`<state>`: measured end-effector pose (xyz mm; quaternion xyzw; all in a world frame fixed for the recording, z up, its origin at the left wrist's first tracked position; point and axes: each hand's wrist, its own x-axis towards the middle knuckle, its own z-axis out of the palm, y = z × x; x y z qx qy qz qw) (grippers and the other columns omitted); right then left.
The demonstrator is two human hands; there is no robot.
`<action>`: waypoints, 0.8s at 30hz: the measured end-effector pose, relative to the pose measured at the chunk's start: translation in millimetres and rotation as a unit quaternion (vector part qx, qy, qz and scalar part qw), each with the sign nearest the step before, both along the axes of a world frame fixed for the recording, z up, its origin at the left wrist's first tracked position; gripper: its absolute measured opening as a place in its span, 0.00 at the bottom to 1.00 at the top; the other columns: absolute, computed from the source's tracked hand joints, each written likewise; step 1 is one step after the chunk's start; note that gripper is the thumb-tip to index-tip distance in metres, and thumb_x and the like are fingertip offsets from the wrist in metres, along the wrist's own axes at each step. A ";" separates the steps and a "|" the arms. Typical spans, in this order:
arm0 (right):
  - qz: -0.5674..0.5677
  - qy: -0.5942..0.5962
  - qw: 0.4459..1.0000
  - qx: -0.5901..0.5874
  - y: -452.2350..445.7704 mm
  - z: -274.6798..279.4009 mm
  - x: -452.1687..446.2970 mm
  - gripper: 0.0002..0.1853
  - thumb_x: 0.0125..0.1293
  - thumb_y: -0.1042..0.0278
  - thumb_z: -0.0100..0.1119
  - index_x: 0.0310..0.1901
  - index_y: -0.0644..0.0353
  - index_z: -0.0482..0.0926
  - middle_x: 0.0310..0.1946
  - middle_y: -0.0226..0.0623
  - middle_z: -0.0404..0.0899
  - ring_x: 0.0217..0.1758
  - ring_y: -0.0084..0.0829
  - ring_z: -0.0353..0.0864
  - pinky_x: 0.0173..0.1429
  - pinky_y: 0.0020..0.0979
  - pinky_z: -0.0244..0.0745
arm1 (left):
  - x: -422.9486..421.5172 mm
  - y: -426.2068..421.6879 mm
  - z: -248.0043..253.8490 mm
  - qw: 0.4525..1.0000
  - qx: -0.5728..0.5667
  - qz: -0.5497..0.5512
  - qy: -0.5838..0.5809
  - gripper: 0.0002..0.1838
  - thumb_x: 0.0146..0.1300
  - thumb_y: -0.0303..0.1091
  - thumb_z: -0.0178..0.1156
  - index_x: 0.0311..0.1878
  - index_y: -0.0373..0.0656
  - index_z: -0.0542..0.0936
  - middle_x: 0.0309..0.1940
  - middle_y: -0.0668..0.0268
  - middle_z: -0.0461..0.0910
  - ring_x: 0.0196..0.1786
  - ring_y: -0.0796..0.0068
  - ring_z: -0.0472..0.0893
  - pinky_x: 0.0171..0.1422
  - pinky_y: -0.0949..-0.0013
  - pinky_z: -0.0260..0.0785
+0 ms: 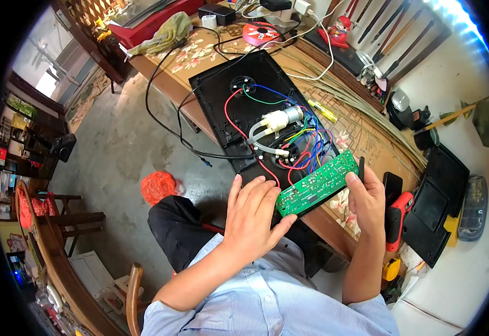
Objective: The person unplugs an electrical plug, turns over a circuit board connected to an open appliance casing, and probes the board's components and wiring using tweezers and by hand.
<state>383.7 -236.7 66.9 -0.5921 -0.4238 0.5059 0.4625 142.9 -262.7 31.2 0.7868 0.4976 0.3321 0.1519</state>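
Observation:
A long green circuit board [318, 183] with many small parts is tilted in front of me, a dark strip along its lower edge. My right hand [366, 197] grips its right end, thumb on the face. At the left end, my left hand [253, 217] holds the board's edge between thumb and fingers, the other fingers stretched forward. Behind the board lies an open black casing [216, 95]. Inside it are a small pump [282, 119] with a pale tube [260, 144] and a bundle of red, blue, green and yellow wires [311, 137], some running towards the board.
A yellow screwdriver [323, 111] lies beside the casing. A red and black power tool [399, 219] and a black panel [432, 201] are at the right. Black cables [150, 106] hang over the table's left edge. A tape roll [260, 35] sits at the back.

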 end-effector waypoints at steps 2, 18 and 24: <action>-0.001 0.007 0.999 0.034 0.7 -2.4 -2.0 0.19 0.73 0.71 0.57 0.63 0.67 0.74 0.44 0.27 0.81 0.37 0.13 0.76 0.38 0.17 0.71 | -0.2 0.5 0.2 1.000 0.000 -0.002 -0.002 0.30 0.54 0.47 0.71 0.54 0.36 0.78 0.55 0.55 0.78 0.66 0.52 0.72 0.77 0.40 0.48; -0.070 -0.342 0.930 0.119 -10.5 1.4 -15.5 0.18 0.67 0.69 0.63 0.58 0.56 0.79 0.32 0.31 0.83 0.21 0.20 0.76 0.28 0.24 0.74 | 3.6 2.0 0.2 1.000 0.011 0.003 -0.012 0.30 0.50 0.45 0.72 0.53 0.36 0.78 0.54 0.54 0.78 0.64 0.52 0.73 0.76 0.40 0.49; 0.236 -0.571 0.730 0.292 -13.6 10.6 -34.3 0.23 0.53 0.66 0.66 0.53 0.47 0.81 0.21 0.29 0.77 0.23 0.31 0.81 0.28 0.33 0.75 | 4.0 2.6 -0.8 1.000 0.020 0.004 -0.021 0.31 0.46 0.43 0.73 0.52 0.36 0.78 0.54 0.55 0.78 0.63 0.52 0.73 0.76 0.39 0.51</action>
